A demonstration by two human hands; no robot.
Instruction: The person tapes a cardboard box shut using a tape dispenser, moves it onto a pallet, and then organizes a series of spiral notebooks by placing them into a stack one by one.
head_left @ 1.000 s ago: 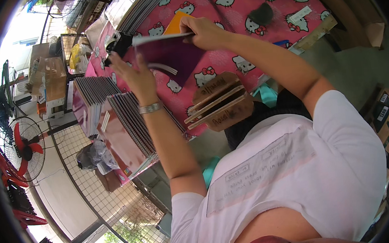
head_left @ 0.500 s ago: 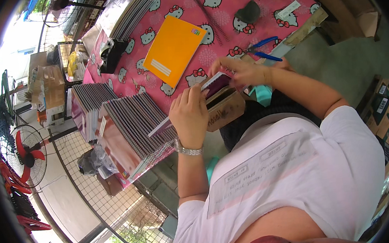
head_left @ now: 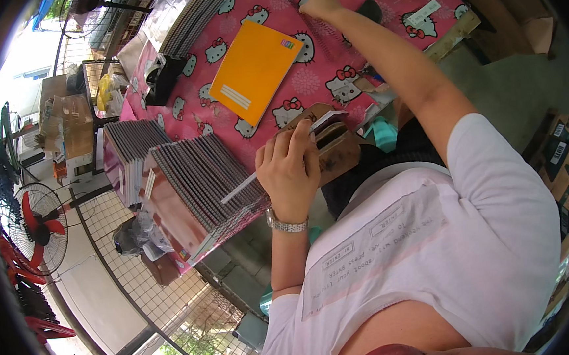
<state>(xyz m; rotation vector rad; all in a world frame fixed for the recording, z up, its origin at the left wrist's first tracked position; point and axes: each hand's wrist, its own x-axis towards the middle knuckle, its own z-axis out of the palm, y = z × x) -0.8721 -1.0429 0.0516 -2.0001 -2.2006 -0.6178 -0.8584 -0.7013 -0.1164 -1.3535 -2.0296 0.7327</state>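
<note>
My left hand (head_left: 289, 170), with a metal watch at the wrist, is closed round a thin notebook (head_left: 240, 188) seen edge-on. Part of the notebook passes over a brown wooden block (head_left: 341, 155) with a slot, in front of my body. Far across the table, my right hand (head_left: 321, 3) has its fingers pinched at the upper end of thin dark spiral binding coils (head_left: 319, 35). Fingers cover the coil ends. Between the hands lies a yellow-orange spiral notebook (head_left: 256, 74). The blue-handled pliers are mostly hidden under my right forearm.
Tall stacks of spiral notebooks (head_left: 196, 184) stand at the table's left edge, with another stack (head_left: 188, 22) at the far left. A black object (head_left: 164, 80) sits beside it. The pink patterned tablecloth (head_left: 301, 84) covers the table. A fan (head_left: 38, 224) stands further left.
My right hand has left the block and reached far across the table to the coils. My left hand has shifted slightly right with the notebook, now more edge-on.
</note>
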